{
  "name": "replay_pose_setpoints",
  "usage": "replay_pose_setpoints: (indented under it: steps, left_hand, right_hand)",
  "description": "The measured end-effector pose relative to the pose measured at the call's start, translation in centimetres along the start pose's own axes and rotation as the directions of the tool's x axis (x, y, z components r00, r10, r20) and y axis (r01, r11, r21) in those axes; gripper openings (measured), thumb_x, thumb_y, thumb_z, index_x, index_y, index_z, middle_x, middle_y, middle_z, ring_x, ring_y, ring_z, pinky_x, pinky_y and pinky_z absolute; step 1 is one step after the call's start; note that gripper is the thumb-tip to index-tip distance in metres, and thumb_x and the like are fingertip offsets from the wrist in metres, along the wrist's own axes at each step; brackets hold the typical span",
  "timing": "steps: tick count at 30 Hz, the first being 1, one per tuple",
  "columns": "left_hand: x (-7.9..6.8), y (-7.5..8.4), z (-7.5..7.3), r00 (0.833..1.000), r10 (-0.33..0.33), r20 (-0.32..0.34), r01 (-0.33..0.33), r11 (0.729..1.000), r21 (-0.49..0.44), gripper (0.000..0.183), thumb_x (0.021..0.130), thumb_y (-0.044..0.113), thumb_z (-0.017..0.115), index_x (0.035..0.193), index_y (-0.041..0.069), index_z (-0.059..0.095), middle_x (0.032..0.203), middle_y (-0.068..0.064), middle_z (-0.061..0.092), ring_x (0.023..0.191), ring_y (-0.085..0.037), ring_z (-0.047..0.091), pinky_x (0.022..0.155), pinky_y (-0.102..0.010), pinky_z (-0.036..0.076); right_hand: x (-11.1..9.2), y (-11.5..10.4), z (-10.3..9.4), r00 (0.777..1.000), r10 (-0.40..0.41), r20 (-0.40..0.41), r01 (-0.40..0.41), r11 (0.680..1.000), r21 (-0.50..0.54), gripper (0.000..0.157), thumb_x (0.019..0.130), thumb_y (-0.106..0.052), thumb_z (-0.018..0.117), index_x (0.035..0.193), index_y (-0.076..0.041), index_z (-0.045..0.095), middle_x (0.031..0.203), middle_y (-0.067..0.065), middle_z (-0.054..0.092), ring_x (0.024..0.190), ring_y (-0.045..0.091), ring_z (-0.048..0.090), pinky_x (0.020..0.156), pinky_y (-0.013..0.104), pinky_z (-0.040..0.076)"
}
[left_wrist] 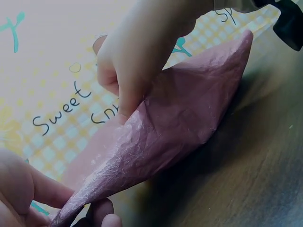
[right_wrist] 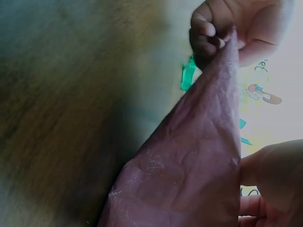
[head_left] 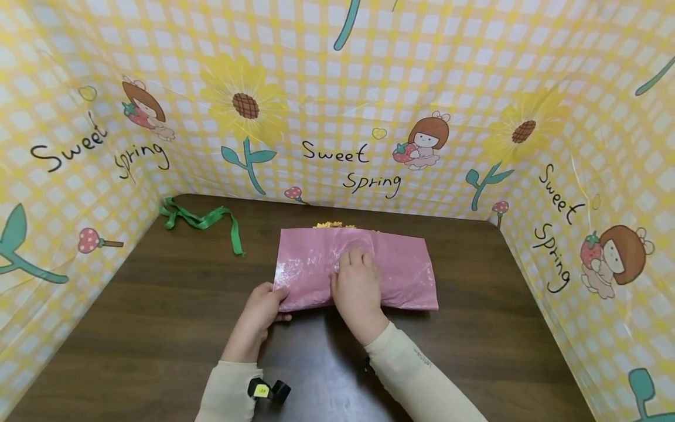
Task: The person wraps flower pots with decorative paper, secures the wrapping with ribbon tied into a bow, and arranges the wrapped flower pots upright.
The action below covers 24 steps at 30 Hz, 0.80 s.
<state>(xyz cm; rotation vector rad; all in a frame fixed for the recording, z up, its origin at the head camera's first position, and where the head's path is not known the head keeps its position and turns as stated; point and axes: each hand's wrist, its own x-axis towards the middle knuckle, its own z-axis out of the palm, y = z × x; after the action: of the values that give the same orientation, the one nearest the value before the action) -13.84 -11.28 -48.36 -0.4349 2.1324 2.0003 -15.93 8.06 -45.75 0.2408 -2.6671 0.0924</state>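
Observation:
A pink, shiny, creased sheet like wrapping paper lies across the middle of the table, its near edge raised in the wrist views. Yellow frilly material peeks out behind its far edge; the rest is hidden beneath. My left hand pinches the near left corner, thumb on top and fingers below. On the middle of the sheet, my right hand presses with its fingers pointing away from me. The left wrist view shows the right hand touching the sheet's upper side from above.
A crumpled green ribbon lies at the back left of the dark wooden table. Yellow checked cloth walls enclose the back and both sides. A black strap device with a yellow label sits at the left wrist.

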Motion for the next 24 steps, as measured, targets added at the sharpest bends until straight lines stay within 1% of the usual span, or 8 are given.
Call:
replay_pose_setpoints:
  steps: [3,7,9,11,14,17,20,24]
  left_hand:
    - [-0.15,0.19,0.18,1.000,0.015,-0.010,-0.015,1.000,0.016,0.015,0.101,0.006,0.051,0.102,-0.009,0.052,0.091,-0.011,0.053,0.061,-0.017,0.060,0.060,-0.032,0.058]
    - [-0.29,0.64,0.36,0.998,0.048,-0.035,-0.046,0.998,0.052,0.014,0.098,0.007,0.055,0.097,-0.007,0.055,0.090,-0.009,0.054,0.074,-0.017,0.056,0.069,-0.030,0.052]
    - [-0.39,0.86,0.38,0.999,0.039,-0.021,-0.038,0.999,0.001,0.013,0.098,0.007,0.055,0.097,-0.006,0.054,0.088,-0.006,0.055,0.075,-0.014,0.056,0.069,-0.027,0.049]
    - [-0.39,1.01,0.36,1.000,0.012,0.016,-0.010,0.994,-0.108,0.012,0.100,0.006,0.054,0.099,-0.006,0.052,0.086,-0.004,0.058,0.075,-0.011,0.060,0.068,-0.025,0.052]
    - [-0.31,0.97,0.33,0.995,-0.018,0.094,0.046,0.954,-0.298,0.011,0.103,0.005,0.050,0.106,-0.006,0.048,0.092,-0.005,0.063,0.080,-0.010,0.067,0.072,-0.025,0.057]
    - [-0.29,0.81,0.33,0.987,-0.019,0.157,0.084,0.905,-0.416,0.014,0.106,0.005,0.046,0.115,-0.006,0.045,0.102,-0.008,0.066,0.092,-0.012,0.069,0.082,-0.029,0.058]
    - [-0.30,0.73,0.39,0.983,-0.009,0.182,0.094,0.882,-0.462,0.019,0.107,0.004,0.043,0.122,-0.007,0.042,0.108,-0.010,0.065,0.098,-0.014,0.068,0.086,-0.031,0.058]
    - [-0.19,0.67,0.41,0.983,-0.006,0.183,0.089,0.890,-0.447,0.021,0.107,0.005,0.043,0.124,-0.008,0.041,0.108,-0.010,0.065,0.098,-0.014,0.068,0.085,-0.031,0.058]
  right_hand:
    - [-0.10,-0.13,0.18,1.000,0.005,-0.001,-0.005,1.000,-0.016,0.035,0.089,-0.037,0.075,0.105,-0.007,0.064,0.100,0.009,0.059,0.095,0.030,0.056,0.077,0.040,0.052]
    - [-0.17,-0.19,0.37,1.000,0.003,-0.018,-0.004,1.000,-0.024,0.035,0.088,-0.036,0.076,0.104,-0.007,0.063,0.101,0.009,0.059,0.095,0.031,0.056,0.077,0.040,0.051]
    - [-0.18,-0.21,0.40,1.000,-0.001,-0.023,0.001,1.000,-0.027,0.035,0.088,-0.035,0.076,0.104,-0.007,0.063,0.101,0.009,0.059,0.094,0.031,0.056,0.077,0.040,0.051]
    - [-0.21,-0.25,0.44,1.000,-0.007,-0.024,0.006,1.000,-0.028,0.034,0.088,-0.035,0.076,0.102,-0.007,0.063,0.100,0.009,0.059,0.093,0.031,0.056,0.075,0.040,0.051]
    - [-0.28,-0.26,0.44,0.999,-0.015,-0.030,0.014,1.000,-0.023,0.032,0.088,-0.034,0.076,0.101,-0.008,0.063,0.099,0.009,0.059,0.092,0.030,0.056,0.073,0.039,0.050]
    - [-0.37,-0.19,0.46,0.999,-0.025,-0.044,0.024,0.999,-0.028,0.030,0.089,-0.033,0.075,0.101,-0.007,0.063,0.097,0.009,0.058,0.090,0.030,0.055,0.073,0.039,0.050]
    - [-0.42,-0.11,0.51,0.997,-0.048,-0.064,0.046,0.998,-0.037,0.030,0.089,-0.032,0.075,0.100,-0.006,0.064,0.097,0.009,0.058,0.087,0.030,0.055,0.074,0.038,0.050]
    - [-0.46,-0.09,0.52,0.996,-0.069,-0.050,0.067,0.997,-0.048,0.031,0.091,-0.035,0.074,0.100,-0.007,0.063,0.097,0.009,0.057,0.087,0.030,0.054,0.077,0.039,0.049]
